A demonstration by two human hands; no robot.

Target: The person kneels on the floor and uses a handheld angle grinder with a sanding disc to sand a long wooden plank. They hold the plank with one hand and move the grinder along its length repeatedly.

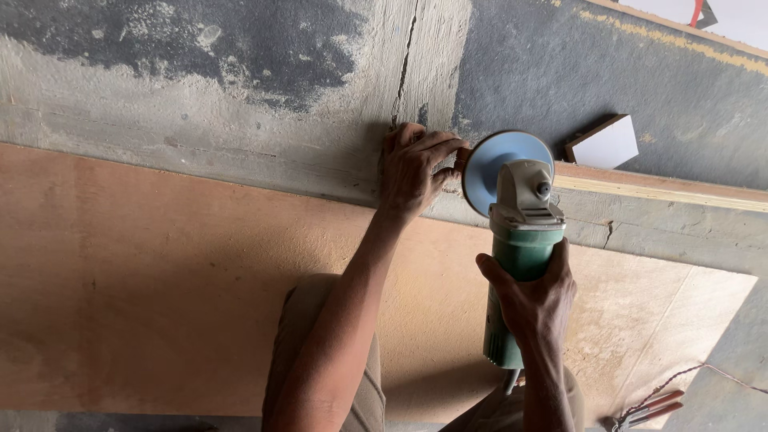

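My right hand (534, 298) grips the green body of an angle grinder (520, 240). The tool points away from me, and its round pale blue disc (500, 164) sits at the far edge of a large plywood sheet (160, 280). My left hand (414, 170) rests on the concrete floor (240, 120) just past the sheet's edge, fingers curled and touching the disc's left rim. Whether the disc is spinning I cannot tell.
A small white board offcut (606, 144) lies on the floor beyond the disc, beside a long wooden strip (664, 188). Pliers with red handles (652, 408) and a thin wire (704, 372) lie at the lower right. My knee (308, 320) is over the plywood.
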